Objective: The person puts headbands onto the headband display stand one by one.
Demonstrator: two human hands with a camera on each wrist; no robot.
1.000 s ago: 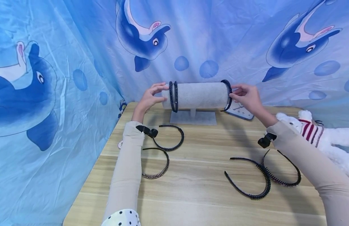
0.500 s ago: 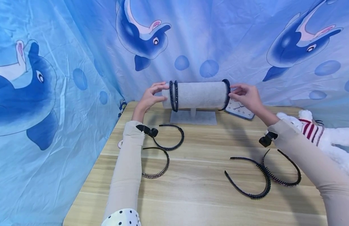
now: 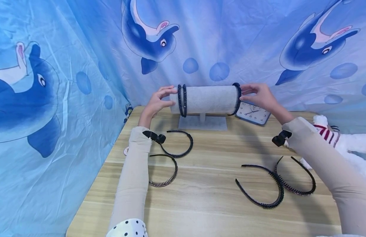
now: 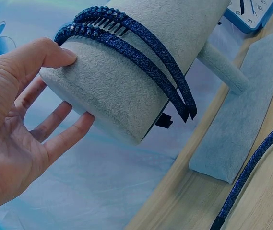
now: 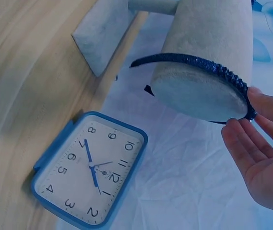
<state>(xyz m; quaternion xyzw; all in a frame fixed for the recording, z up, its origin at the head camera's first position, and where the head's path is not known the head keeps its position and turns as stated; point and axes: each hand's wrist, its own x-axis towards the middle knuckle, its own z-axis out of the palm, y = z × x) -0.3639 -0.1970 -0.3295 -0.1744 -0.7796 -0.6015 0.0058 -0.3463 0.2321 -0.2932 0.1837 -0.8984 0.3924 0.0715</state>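
Note:
A grey velvety headband display stand [image 3: 211, 99] has a horizontal roll on a post and flat base. My left hand [image 3: 156, 103] holds the roll's left end, thumb on one side and fingers on the other. Close to those fingers, two dark headbands [image 4: 141, 60] with toothed inner edges sit side by side round the roll. At the other end, a dark beaded headband [image 5: 208, 66] hangs over the rim. My right hand [image 5: 268, 143] pinches it at its beaded middle, fingertips right at the roll's edge.
Two toothed headbands [image 3: 190, 143] lie at the left of the wooden table [image 3: 206, 197], partly behind the left sleeve. Two overlapping headbands [image 3: 280, 194] lie at the right. A blue-framed clock [image 3: 254, 113] is behind the right hand; a white plush toy [image 3: 349, 144] lies beyond the right sleeve.
The right headband has shifted slightly left onto the roll's end. My right hand has since risen a little and its fingers have straightened somewhat. The left hand stays put.

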